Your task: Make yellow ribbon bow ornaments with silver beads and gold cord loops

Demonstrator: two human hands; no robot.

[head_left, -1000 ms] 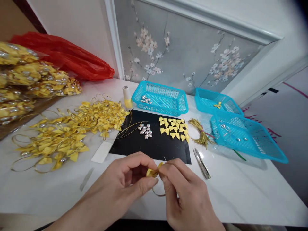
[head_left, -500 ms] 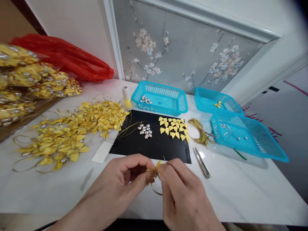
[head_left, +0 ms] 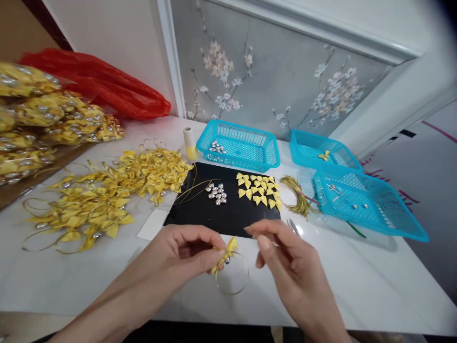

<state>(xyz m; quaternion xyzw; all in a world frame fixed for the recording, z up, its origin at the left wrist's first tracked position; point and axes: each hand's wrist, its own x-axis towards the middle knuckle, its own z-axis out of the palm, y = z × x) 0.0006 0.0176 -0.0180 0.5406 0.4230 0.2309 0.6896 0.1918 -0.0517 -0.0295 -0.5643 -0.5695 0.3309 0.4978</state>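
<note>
My left hand (head_left: 193,255) pinches a yellow ribbon bow (head_left: 232,245) between thumb and fingertips. Beneath the bow hangs a silver bead (head_left: 227,260), and a thin gold cord loop (head_left: 233,294) dangles below it. Just to the right, my right hand (head_left: 289,267) is raised with thumb and index finger apart, touching nothing that I can see. Behind both hands lies a black mat (head_left: 214,219), bearing loose silver beads (head_left: 217,193) and rows of small yellow bows (head_left: 260,190). Metal snips (head_left: 293,226) are mostly hidden by my right hand.
Left of the mat sprawls a pile of yellow bows with cord loops (head_left: 107,195), with bagged ones (head_left: 43,114) behind. A thread spool (head_left: 190,144) stands beside a blue basket (head_left: 237,145). Two more blue baskets (head_left: 371,205) and a gold cord bundle (head_left: 299,197) are at right.
My right hand has let go of the bow and moved right, its fingers parting. The left hand keeps hold, and the cord loop now shows whole. The snips are now more covered.
</note>
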